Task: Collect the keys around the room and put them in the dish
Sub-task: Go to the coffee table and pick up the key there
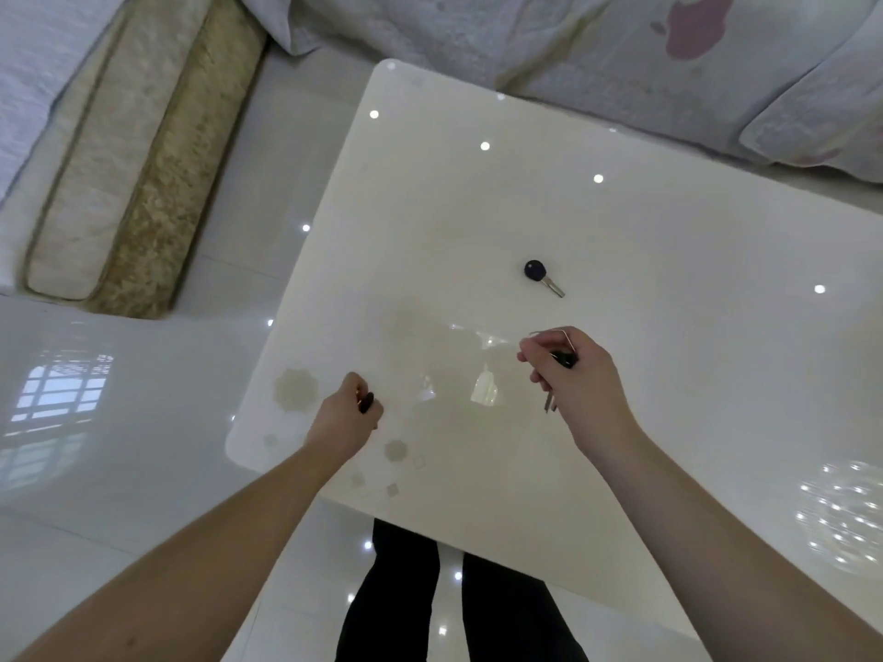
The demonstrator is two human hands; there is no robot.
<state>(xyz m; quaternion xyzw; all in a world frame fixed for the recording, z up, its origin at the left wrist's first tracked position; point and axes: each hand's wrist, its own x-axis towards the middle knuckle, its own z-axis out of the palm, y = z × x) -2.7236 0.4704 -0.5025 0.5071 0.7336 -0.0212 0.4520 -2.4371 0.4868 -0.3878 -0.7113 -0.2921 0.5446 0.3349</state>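
a big shiny white table (621, 375) fills the middle, with a sofa (621, 50) past its far edge. the right hand (580, 375) is closed on some keys (550, 402) above the table. the left hand (346, 413) is closed on a small dark thing (367, 402). a blue key (542, 275) lies alone on the table, just beyond the right hand.

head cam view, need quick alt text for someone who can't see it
Seen from above, a person's two hands hover over a glossy white table: the right hand holds keys and the left hand grips a dark-headed key. Another dark-headed key lies on the table beyond them; no dish is visible.
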